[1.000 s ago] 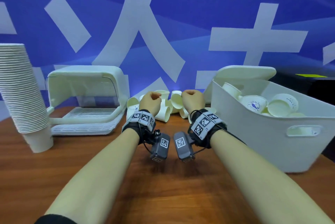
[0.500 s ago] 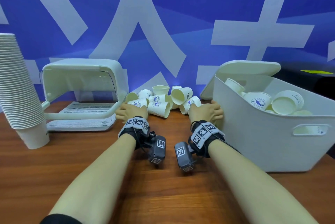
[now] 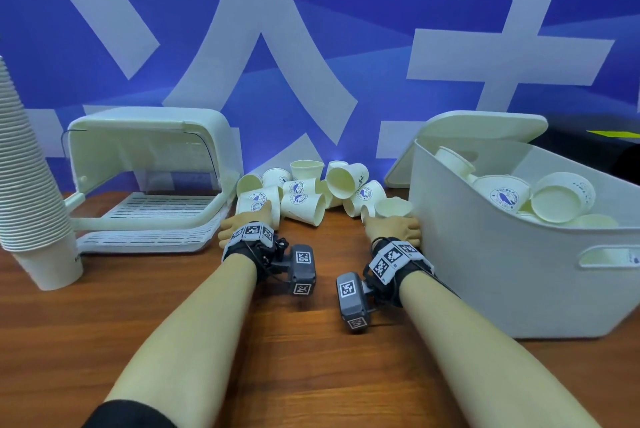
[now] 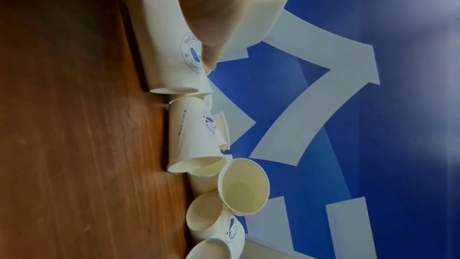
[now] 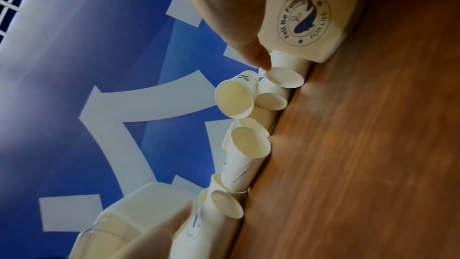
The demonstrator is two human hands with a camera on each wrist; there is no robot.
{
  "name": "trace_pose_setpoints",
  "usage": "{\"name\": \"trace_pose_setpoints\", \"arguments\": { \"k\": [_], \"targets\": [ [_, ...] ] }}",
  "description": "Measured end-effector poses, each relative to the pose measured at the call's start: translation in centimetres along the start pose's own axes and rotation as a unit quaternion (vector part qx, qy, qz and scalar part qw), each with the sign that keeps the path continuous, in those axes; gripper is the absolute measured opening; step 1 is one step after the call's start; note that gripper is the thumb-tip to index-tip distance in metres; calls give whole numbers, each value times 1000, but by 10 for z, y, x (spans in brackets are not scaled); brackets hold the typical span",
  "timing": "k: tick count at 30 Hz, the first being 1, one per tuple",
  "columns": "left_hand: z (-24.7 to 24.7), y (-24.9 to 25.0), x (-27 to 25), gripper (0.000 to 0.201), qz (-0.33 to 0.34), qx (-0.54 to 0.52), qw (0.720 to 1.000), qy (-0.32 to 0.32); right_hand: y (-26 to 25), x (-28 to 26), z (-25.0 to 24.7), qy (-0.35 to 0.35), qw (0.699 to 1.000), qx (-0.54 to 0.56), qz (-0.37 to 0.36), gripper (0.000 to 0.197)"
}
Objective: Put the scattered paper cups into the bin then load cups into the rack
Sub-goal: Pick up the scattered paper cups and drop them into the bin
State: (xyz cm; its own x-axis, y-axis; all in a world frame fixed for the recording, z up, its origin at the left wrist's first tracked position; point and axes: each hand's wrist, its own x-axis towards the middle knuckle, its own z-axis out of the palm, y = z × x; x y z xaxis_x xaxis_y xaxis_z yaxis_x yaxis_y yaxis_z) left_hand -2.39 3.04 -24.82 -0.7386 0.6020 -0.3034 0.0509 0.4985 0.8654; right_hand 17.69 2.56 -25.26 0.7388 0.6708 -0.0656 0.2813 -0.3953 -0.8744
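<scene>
Several white paper cups (image 3: 304,200) with a blue logo lie in a heap at the back of the table, between the rack (image 3: 149,219) and the white bin (image 3: 485,271). My left hand (image 3: 244,225) is at the heap's left end. Its thumb (image 4: 211,17) lies over a cup on its side (image 4: 161,46). My right hand (image 3: 391,226) is at the heap's right end, against the bin wall. It holds an upright cup (image 3: 393,207) between thumb (image 5: 236,27) and fingers, logo showing (image 5: 306,25). The bin holds several cups.
A tall stack of nested cups (image 3: 31,185) stands at the left edge. The rack's clear cover is raised over its slatted tray. The bin's lid (image 3: 485,129) leans behind the bin. Bare brown tabletop (image 3: 311,358) lies in front of the heap.
A second ago both fists were raised before the cups. They then lay flat on the table, and now they have slid forward and closed on cups at the heap's two ends.
</scene>
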Motion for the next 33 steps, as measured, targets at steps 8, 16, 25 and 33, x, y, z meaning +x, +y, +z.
{"name": "trace_pose_setpoints", "arguments": {
  "k": [8, 16, 25, 33],
  "targets": [
    [14, 2, 7, 102, 7, -3, 999, 37, 10, 27, 16, -28, 998, -20, -46, 92],
    [17, 10, -1, 87, 33, -2, 999, -7, 9, 35, 18, -55, 998, 0, -7, 94],
    [33, 2, -14, 77, 161, 38, 977, -137, 12, 28, 15, -136, 990, -10, -34, 98],
    [27, 4, -40, 44, 230, 84, 950, -193, 9, 15, 2, -223, 970, -45, -81, 93]
  ]
}}
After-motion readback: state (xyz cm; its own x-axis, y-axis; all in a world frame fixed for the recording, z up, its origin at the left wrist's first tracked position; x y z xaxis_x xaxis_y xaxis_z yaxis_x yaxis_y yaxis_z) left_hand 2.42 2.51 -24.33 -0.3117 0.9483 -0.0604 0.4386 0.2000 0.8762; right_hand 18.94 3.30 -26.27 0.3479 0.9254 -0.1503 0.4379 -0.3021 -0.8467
